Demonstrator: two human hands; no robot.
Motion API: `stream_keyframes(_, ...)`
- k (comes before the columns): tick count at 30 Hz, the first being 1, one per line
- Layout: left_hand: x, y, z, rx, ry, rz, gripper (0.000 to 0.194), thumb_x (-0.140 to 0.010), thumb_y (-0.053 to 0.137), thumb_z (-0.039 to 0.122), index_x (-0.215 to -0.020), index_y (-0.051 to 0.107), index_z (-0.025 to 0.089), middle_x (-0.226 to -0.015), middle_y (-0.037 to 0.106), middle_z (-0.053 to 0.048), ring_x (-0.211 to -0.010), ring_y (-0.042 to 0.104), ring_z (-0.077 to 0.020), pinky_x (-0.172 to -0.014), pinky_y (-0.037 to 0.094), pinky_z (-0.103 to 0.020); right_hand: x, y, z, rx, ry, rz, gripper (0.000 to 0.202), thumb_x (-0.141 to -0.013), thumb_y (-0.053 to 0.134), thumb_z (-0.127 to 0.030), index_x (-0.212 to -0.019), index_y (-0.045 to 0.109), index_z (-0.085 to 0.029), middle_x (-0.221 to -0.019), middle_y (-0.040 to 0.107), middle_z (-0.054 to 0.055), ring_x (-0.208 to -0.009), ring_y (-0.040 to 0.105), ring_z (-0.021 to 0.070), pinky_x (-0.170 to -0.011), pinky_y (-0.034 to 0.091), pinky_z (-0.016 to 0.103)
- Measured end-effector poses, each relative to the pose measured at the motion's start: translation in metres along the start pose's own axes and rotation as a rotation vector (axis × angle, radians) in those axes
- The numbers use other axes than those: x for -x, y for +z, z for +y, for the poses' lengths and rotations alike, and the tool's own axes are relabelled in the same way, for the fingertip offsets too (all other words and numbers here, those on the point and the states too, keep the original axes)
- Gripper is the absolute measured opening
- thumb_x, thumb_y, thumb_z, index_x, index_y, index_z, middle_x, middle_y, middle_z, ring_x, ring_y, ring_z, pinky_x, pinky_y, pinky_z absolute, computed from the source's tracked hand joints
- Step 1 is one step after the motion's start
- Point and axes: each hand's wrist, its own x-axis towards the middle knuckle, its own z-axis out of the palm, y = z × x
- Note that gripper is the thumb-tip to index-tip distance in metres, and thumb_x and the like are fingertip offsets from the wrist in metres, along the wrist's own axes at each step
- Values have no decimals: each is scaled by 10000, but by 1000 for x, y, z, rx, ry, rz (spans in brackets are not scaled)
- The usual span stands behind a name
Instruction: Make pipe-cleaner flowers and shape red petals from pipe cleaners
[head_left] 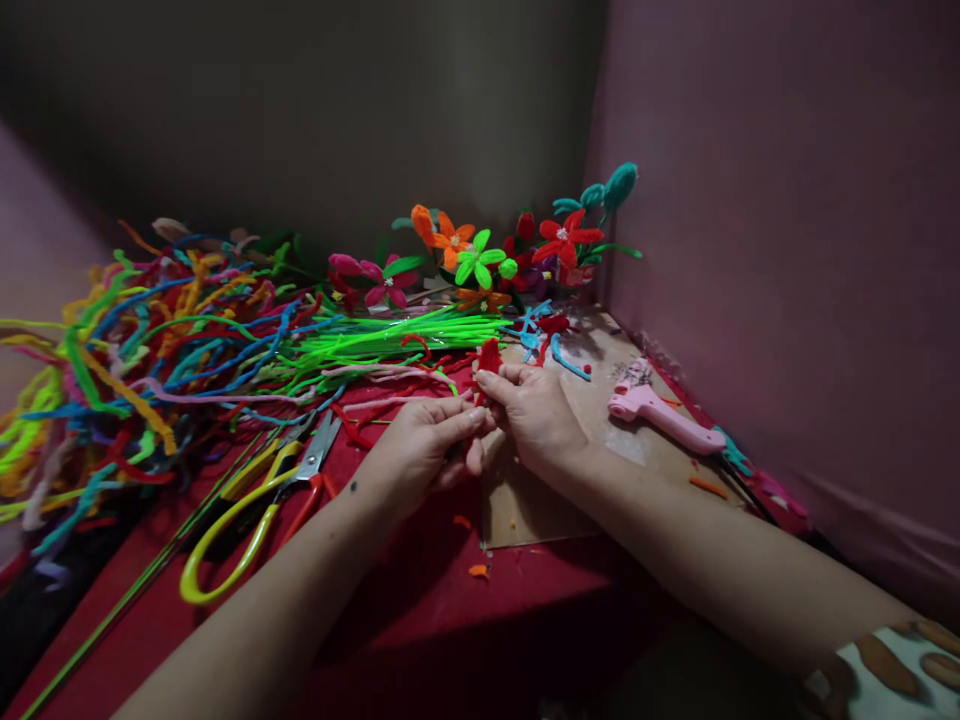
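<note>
I'm holding a red fuzzy piece (490,356) btwn my two hands, its top sticking up on the far side of my fingertips, above the L edge of the cardboard (540,508). My R hand (544,415) is pinching it, thumb nearly meeting forefinger. My L hand (424,438) is working just L & a bit nearer, fingers curling mostly closed on its thin lower end; can't tell how firmly.

Scissors (253,535) w/ yellow & red handles are lying L of my L hand on the red tabletop (420,590), next to yellow-handled pliers (262,470). A bright green stem bundle (405,335) is lying beyond my hands, w/ fuzzy flowers (480,260) standing farther back. A multicolour pile (150,340) is spreading far L; a pink glue gun (667,415) is resting R of my R hand.
</note>
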Motion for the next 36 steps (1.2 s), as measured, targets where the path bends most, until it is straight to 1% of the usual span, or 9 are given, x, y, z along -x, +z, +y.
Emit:
stream_keyframes(3, 0, 1, -2, 120, -76, -88, 256, -778, 557, 316, -608, 559, 124, -403, 489, 33, -259, 228, -13, -293, 131, -159, 4, 1, -1, 166, -88, 22, 260, -753, 561, -312, -572, 437, -173, -506, 429, -49, -451, 377, 63, -432, 284, 206)
stream_keyframes(7, 2, 3, -3, 97, -76, -88, 275, -780, 563, 319, -593, 550, 118, -452, 512, 24, -275, 222, -4, -291, 116, -157, 4, 3, -3, 288, -177, 66, 246, -771, 532, -295, -575, 446, -174, -518, 414, -51, -481, 363, 70, -461, 283, 214)
stream_keyframes(13, 10, 8, -2, -4, -116, -134, 245, -765, 594, 300, -627, 585, 98, -552, 608, -28, -312, 330, -4, -324, 164, -158, -9, -5, -2, 226, -145, 145, 192, -759, 527, -324, -642, 504, -173, -493, 416, -62, -453, 341, 71, -450, 269, 218)
stream_keyframes(18, 9, 10, -5, 35, -166, -110, 221, -768, 585, 280, -632, 574, 106, -391, 509, 19, -279, 335, -21, -296, 169, -138, -16, -10, 0, 142, -99, 168, 221, -732, 556, -347, -611, 475, -180, -465, 394, -72, -411, 324, 61, -419, 264, 213)
stream_keyframes(20, 8, 8, -7, 49, -152, -93, 151, -719, 639, 258, -734, 589, 116, -499, 602, -10, -312, 407, -37, -293, 220, -133, -16, -11, 0, 111, -87, 174, 250, -725, 566, -351, -584, 447, -183, -458, 388, -74, -396, 309, 55, -403, 252, 211)
stream_keyframes(24, 7, 5, -7, 71, -142, -117, 375, -614, 727, 196, -954, 581, 139, -749, 685, -59, -379, 481, -51, -310, 314, -144, -16, -12, -3, 109, -72, 166, 284, -731, 568, -357, -558, 421, -185, -440, 387, -72, -381, 297, 52, -385, 229, 212)
stream_keyframes(28, 6, 3, -5, 112, -152, -88, 299, -723, 643, 358, -883, 612, 107, -696, 664, -69, -365, 463, -46, -297, 292, -138, -17, -12, -2, 113, -79, 147, 252, -732, 572, -339, -578, 451, -179, -453, 403, -67, -390, 325, 54, -399, 247, 212)
stream_keyframes(30, 4, 1, -5, 167, -160, -87, 359, -789, 535, 437, -837, 627, 94, -640, 653, -78, -334, 447, -53, -275, 274, -143, -18, -12, 0, 103, -81, 144, 252, -728, 574, -340, -576, 452, -180, -456, 399, -68, -390, 326, 54, -399, 242, 213)
stream_keyframes(36, 1, -8, -5, 315, -246, -131, 244, -769, 562, 317, -744, 636, 86, -572, 637, -70, -298, 385, -40, -247, 270, -131, -19, -12, 2, 40, -61, 152, 256, -707, 588, -340, -570, 442, -182, -452, 401, -72, -387, 323, 51, -394, 238, 210)
